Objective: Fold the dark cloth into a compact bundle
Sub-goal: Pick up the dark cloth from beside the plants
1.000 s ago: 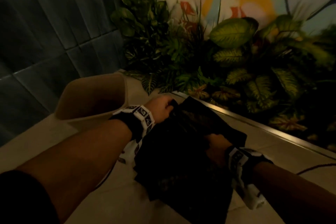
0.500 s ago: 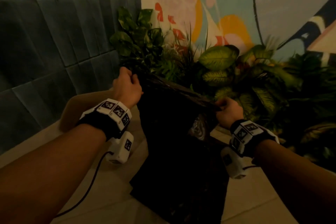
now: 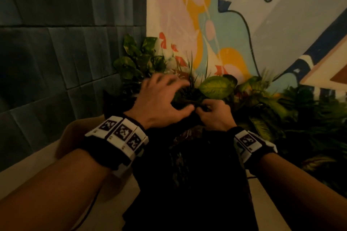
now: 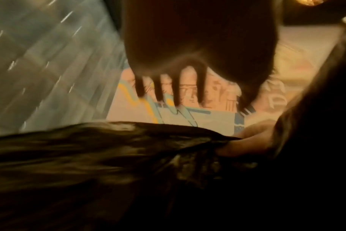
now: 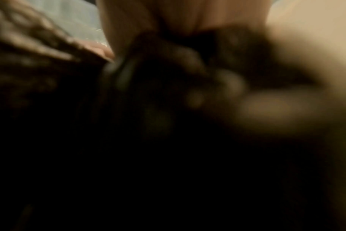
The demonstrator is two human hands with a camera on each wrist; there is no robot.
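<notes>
The dark cloth (image 3: 189, 178) hangs down in front of me, its lower end near the pale floor. My right hand (image 3: 203, 107) pinches the gathered top edge of the cloth. My left hand (image 3: 180, 95) hovers right beside it with its fingers spread and blurred, holding nothing. In the left wrist view the left hand (image 4: 188, 93) shows straight, splayed fingers above the cloth (image 4: 109, 156), and the right hand's fingertips (image 4: 247, 140) pinch the fabric. The right wrist view is blurred and mostly filled by dark cloth (image 5: 148, 148).
A beige bin (image 3: 75, 137) stands on the floor to the left, behind my left wrist. Leafy plants (image 3: 217, 88) fill the bed ahead and to the right, below a painted wall. Dark wall tiles (image 3: 56, 52) run along the left.
The cloth went from bunched low to lifted by two spread corners. Now my left hand has come across to the right hand and let go, leaving the top edge gathered in the right.
</notes>
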